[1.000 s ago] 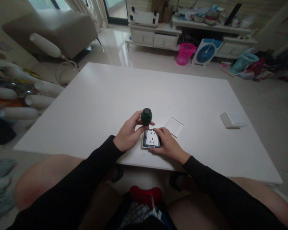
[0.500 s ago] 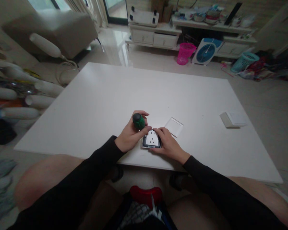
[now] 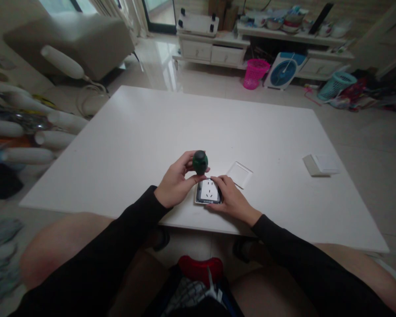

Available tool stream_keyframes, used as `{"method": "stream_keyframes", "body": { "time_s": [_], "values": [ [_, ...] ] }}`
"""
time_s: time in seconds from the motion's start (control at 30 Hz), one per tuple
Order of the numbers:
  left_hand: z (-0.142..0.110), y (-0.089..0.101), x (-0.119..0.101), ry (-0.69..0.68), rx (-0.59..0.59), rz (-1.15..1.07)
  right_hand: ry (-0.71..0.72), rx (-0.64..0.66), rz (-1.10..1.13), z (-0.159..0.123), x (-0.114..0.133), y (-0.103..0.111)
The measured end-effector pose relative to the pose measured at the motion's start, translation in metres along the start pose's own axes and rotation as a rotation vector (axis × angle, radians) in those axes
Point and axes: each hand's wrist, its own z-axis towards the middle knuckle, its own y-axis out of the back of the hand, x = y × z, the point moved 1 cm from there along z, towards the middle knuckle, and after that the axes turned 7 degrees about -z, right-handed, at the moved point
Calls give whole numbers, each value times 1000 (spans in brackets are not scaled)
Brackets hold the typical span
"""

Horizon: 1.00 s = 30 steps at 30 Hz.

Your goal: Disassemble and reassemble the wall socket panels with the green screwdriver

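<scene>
A wall socket (image 3: 209, 190) with a white face and dark surround lies near the front edge of the white table (image 3: 171, 123). Around its right side my right hand (image 3: 232, 200) is closed, thumb at the near edge and fingers at the far edge. My left hand (image 3: 178, 180) grips a screwdriver (image 3: 200, 162) by its green and black handle, which stands roughly upright over the socket's upper left. The screwdriver's tip is too small and hidden to make out. Just right of the socket lies a square white frame (image 3: 240, 175), flat on the table.
White plates (image 3: 321, 165) lie stacked at the table's right side. Beyond the table stand a pink basket (image 3: 255, 75), a blue and white fan (image 3: 282, 72) and a low white cabinet (image 3: 211, 53). White cylinders (image 3: 26, 156) crowd the floor at the left.
My left hand tilted the screwdriver handle to the left with fingers spread, then brought it back right to nearly upright. My right hand and the socket have stayed put.
</scene>
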Motion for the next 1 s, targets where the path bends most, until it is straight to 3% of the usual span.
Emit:
{"method": "stream_keyframes", "body": {
  "time_s": [0.27,0.5,0.73,0.83,1.0],
  "values": [
    [-3,1,2,-63,65,96,-3,6,-1,1,1,2],
    [-2,1,11,-71,-81,223,2,3,-5,0,-1,-1],
    [-1,1,4,0,-85,80,7,0,3,0,-2,-1],
    [-2,1,-1,4,-45,99,5,-2,5,0,-2,-1],
    [-4,2,-5,-35,125,197,-6,6,1,0,-1,0]
  ]
}}
